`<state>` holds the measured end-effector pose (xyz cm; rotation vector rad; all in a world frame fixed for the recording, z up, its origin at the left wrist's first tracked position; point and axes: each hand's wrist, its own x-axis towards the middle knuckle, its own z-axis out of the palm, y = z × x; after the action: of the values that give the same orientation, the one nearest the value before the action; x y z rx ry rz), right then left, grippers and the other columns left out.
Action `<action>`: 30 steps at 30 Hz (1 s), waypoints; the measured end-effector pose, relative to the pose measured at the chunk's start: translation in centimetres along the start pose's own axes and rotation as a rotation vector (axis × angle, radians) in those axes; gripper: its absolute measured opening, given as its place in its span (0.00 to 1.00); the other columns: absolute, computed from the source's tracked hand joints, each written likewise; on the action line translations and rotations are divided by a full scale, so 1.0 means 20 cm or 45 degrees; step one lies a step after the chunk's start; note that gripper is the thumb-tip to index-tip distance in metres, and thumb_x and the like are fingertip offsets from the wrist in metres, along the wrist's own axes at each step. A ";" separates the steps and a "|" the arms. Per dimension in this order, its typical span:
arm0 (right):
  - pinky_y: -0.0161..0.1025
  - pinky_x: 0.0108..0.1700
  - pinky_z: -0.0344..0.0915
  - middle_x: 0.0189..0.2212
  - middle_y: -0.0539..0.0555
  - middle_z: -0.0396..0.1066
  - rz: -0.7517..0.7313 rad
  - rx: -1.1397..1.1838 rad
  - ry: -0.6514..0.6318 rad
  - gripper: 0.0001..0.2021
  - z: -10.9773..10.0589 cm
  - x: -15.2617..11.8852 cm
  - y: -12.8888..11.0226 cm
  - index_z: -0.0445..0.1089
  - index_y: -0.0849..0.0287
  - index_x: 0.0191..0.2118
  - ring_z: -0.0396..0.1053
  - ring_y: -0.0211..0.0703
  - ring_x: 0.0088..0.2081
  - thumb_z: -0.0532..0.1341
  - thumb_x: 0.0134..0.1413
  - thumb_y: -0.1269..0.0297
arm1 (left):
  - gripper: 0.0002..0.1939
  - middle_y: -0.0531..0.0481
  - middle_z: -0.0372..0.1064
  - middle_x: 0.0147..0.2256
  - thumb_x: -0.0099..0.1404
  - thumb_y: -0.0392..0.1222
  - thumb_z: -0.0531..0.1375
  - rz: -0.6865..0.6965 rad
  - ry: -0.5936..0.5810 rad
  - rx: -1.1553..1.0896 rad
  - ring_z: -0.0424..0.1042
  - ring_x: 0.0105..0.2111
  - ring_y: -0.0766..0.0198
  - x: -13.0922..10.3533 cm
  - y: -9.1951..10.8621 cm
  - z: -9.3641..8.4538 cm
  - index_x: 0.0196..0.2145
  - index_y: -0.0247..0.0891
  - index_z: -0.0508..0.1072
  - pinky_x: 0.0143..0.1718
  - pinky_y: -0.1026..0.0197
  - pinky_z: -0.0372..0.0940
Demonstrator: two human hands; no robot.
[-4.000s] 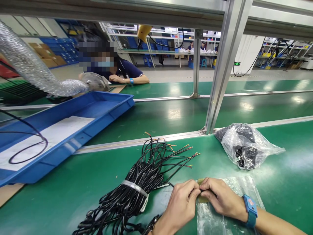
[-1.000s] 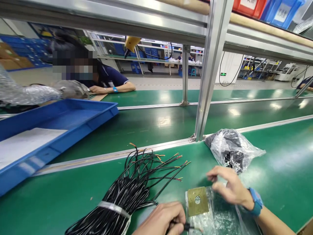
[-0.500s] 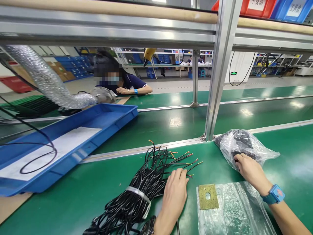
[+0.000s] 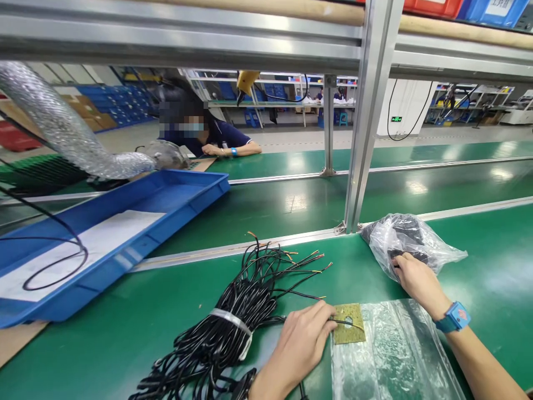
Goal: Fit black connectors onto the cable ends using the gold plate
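My left hand (image 4: 297, 339) is closed on a black cable (image 4: 342, 321), pinched between thumb and fingers. The cable's thin end lies over a yellow-brown square pad (image 4: 348, 335) with a hole in it. That pad rests on a flat clear plastic bag (image 4: 395, 350). Left of this hand lies a bundle of black cables (image 4: 225, 328), bound with a pale band, its coloured wire ends fanned out. My right hand (image 4: 416, 278) reaches into a clear plastic bag (image 4: 443, 257) of dark items; its fingertips are partly hidden there, at something black.
A blue tray (image 4: 183, 214) with white paper in it stands at the left. A metal post (image 4: 360, 128) rises behind the bench's rail. Across the green bench a person (image 4: 225, 136) leans forward near a silver duct (image 4: 83, 133). Red and blue bins sit overhead.
My left hand has moved from the wire ends to the pad and now pinches one cable, its end over the pad. My right hand remains at the bag. The view has shifted slightly.
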<state>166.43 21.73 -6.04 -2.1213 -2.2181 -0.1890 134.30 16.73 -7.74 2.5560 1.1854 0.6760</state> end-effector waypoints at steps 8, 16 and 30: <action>0.39 0.33 0.57 0.38 0.56 0.67 0.045 -0.114 -0.019 0.09 0.01 -0.01 -0.04 0.66 0.60 0.36 0.71 0.45 0.36 0.52 0.67 0.76 | 0.09 0.53 0.71 0.31 0.74 0.34 0.51 0.163 0.147 -0.008 0.71 0.29 0.63 -0.01 0.04 0.06 0.40 0.42 0.70 0.29 0.61 0.57; 0.44 0.40 0.64 0.35 0.58 0.67 -0.029 0.169 0.253 0.06 0.03 -0.04 0.02 0.61 0.59 0.39 0.70 0.51 0.37 0.50 0.69 0.71 | 0.12 0.55 0.69 0.27 0.73 0.33 0.51 -0.039 0.086 0.051 0.69 0.24 0.65 -0.02 -0.01 0.09 0.33 0.42 0.69 0.27 0.60 0.54; 0.40 0.38 0.67 0.36 0.55 0.71 -0.855 0.938 0.283 0.11 -0.06 -0.20 -0.38 0.65 0.58 0.48 0.67 0.44 0.37 0.48 0.75 0.61 | 0.11 0.54 0.70 0.28 0.70 0.29 0.54 -0.032 -0.033 0.263 0.72 0.26 0.61 -0.01 0.03 0.09 0.30 0.41 0.67 0.26 0.57 0.51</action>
<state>159.09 17.24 -5.64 -0.9196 -2.2730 0.3047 135.37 16.18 -9.12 2.7017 1.3404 0.5387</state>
